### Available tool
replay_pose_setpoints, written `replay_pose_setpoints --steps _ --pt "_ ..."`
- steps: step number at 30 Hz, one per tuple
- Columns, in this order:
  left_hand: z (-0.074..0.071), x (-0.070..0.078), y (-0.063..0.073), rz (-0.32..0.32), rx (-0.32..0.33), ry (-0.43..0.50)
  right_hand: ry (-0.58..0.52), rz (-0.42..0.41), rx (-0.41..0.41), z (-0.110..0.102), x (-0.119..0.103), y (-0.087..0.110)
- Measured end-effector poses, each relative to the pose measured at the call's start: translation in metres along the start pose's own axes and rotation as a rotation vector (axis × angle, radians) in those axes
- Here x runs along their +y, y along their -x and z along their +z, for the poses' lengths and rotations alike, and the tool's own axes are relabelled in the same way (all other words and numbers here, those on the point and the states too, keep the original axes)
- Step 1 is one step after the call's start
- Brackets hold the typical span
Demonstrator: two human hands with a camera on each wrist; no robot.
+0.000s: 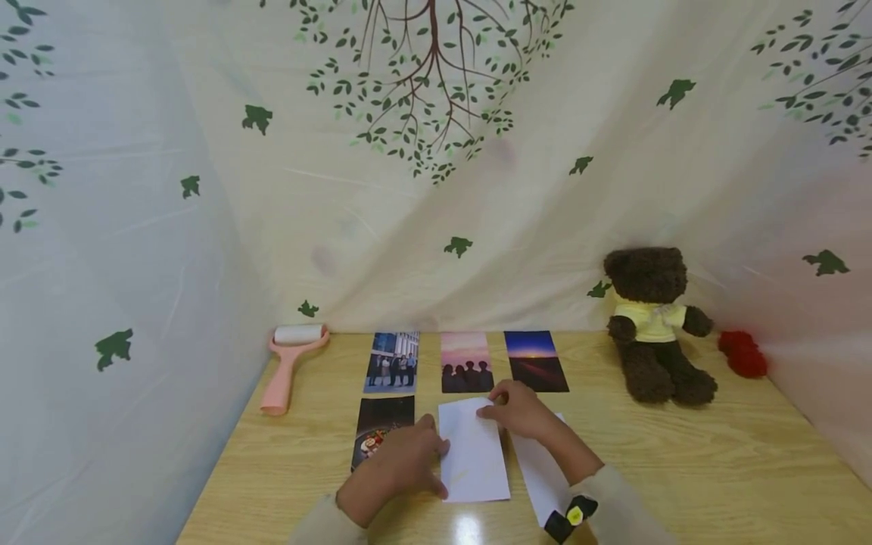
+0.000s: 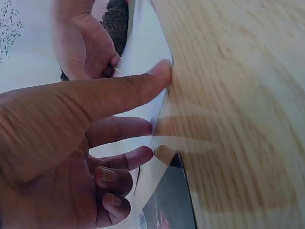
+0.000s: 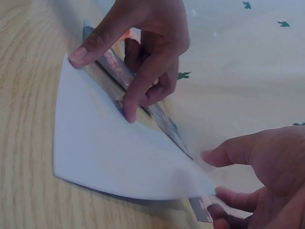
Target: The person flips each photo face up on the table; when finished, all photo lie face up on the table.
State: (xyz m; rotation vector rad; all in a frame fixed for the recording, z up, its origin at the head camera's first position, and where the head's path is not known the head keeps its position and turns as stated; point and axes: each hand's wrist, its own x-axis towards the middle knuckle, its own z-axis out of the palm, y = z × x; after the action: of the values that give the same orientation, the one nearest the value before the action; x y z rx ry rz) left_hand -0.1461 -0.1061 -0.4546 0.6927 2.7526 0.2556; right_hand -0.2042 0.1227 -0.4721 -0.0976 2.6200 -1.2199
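A white card point(image 1: 473, 462) lies between both hands, its blank face up with a faint yellowish mark near the bottom. Along its left edge, my left hand point(image 1: 405, 458) touches it with thumb and fingertips fairly straight; the left wrist view shows the thumb point(image 2: 159, 76) on that edge. My right hand point(image 1: 521, 412) pinches the far right corner between thumb and fingers, and the card bends up there in the right wrist view. Partly under my right forearm is a second white card point(image 1: 541, 469). A food photo point(image 1: 381, 424) lies partly behind my left hand.
Three photos stand in a row at the back: a group of people point(image 1: 391, 363), silhouettes point(image 1: 466, 371) and a sunset point(image 1: 536, 363). A pink-handled roller point(image 1: 282, 375) lies at left. To the right are a brown teddy bear point(image 1: 650, 325) and a red object point(image 1: 744, 354). Printed curtains enclose the table.
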Motion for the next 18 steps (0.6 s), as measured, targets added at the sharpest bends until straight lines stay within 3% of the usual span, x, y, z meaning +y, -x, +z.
replay_pose_setpoints --steps 5,10,18 --pt "-0.002 0.002 0.000 0.009 0.014 0.012 -0.214 -0.039 -0.038 -0.004 0.004 -0.001" --pt "0.001 0.004 -0.003 -0.015 0.026 0.078 -0.351 -0.063 -0.087 -0.006 0.006 0.000" --pt "0.003 0.011 -0.014 -0.055 0.079 0.321 -0.551 -0.077 -0.087 -0.009 -0.004 0.002"
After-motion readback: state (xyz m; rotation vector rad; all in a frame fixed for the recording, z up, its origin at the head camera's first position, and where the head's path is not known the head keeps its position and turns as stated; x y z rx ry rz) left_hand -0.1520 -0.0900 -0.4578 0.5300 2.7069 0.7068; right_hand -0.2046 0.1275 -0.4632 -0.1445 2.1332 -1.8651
